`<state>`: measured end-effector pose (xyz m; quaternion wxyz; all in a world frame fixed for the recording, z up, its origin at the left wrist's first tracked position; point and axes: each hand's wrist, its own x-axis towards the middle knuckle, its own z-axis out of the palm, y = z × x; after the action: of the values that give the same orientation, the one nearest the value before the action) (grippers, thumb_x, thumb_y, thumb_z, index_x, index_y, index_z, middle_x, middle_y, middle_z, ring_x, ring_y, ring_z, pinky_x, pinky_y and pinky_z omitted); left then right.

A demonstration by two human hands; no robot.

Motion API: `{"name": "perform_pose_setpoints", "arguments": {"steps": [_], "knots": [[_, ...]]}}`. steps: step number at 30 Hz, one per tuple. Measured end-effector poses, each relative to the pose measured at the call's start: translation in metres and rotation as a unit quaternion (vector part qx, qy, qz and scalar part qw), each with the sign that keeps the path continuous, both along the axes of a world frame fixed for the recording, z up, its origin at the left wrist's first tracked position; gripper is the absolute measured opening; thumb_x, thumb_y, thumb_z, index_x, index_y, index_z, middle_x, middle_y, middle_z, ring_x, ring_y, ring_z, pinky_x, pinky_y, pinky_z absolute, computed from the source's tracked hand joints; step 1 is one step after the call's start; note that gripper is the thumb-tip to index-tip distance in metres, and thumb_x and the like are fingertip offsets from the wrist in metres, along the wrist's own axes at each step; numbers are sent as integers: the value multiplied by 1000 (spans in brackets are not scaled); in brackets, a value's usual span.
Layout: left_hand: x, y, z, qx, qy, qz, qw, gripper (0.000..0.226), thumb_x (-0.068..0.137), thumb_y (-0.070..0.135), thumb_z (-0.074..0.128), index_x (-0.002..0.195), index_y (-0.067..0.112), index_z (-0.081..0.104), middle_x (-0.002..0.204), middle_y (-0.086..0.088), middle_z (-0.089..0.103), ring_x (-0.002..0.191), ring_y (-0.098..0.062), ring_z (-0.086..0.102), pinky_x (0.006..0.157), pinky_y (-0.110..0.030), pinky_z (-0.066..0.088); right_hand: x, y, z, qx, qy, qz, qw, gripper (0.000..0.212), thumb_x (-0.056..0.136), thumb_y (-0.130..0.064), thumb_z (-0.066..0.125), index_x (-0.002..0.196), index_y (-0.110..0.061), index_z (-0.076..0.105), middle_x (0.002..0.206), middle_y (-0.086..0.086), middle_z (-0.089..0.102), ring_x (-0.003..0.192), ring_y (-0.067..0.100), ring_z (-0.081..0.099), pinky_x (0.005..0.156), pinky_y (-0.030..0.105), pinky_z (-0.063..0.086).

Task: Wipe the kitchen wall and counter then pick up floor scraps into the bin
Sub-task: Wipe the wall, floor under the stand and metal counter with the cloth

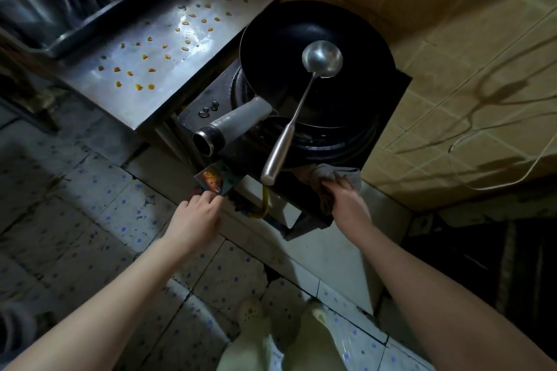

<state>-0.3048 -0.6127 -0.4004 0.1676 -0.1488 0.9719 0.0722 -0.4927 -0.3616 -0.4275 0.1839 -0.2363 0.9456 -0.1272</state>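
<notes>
Grey cloth [337,178], bunched in the right hand [346,205] on the stove [196,113] front edge, centre right, is poised, we judge, for wiping. The left hand [196,217] reaches a colourful card [212,182]; whether it grips, we cannot tell.

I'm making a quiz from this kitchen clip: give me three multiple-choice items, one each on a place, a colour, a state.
1. Where is the ladle's bowl? A in the wok; B on the floor; C in a pot.
2. What colour are the spots on the steel counter? A green; B orange-yellow; C white.
3. What is the right hand doing? A hanging empty; B gripping the grey cloth; C lifting the ladle.
Answers: 1 A, it lies inside the dark wok. 2 B, orange-yellow blobs on grey metal. 3 B, it clutches the cloth at the stove's front edge.
</notes>
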Motion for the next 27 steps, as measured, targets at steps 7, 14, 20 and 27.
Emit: {"name": "perform_pose_setpoints", "arguments": {"steps": [7, 14, 20, 27], "knots": [[17, 9, 12, -6, -7, 51, 999, 44, 94, 29, 47, 136, 18, 38, 139, -4, 43, 119, -22, 50, 95, -35, 44, 23, -10, 2, -60, 31, 28, 997, 49, 86, 1, 49, 129, -23, 55, 137, 6, 48, 127, 31, 40, 94, 41, 44], [20, 39, 27, -1, 6, 86, 996, 43, 95, 25, 47, 137, 17, 39, 138, -4, 45, 117, -21, 51, 95, -33, 45, 31, -27, -1, -52, 1, 106, 993, 49, 86, -3, 53, 130, -22, 52, 142, 4, 43, 133, 28, 32, 108, 39, 37], [2, 71, 34, 29, 19, 116, 993, 43, 95, 23, 48, 137, 18, 41, 137, -3, 46, 118, -20, 51, 98, -34, 45, 10, 4, 2, -81, -36, 152, 984, 42, 88, -13, 54, 129, -23, 55, 142, 5, 44, 135, 29, 32, 102, 43, 42], [-8, 87, 44, 22, 28, 108, 993, 47, 98, 23, 41, 143, 16, 33, 141, -3, 40, 124, -22, 46, 99, -36, 43, -28, 10, 8, -59, -52, 116, 990, 43, 89, -9, 49, 129, -23, 56, 139, 7, 46, 129, 28, 40, 103, 39, 41]]}}
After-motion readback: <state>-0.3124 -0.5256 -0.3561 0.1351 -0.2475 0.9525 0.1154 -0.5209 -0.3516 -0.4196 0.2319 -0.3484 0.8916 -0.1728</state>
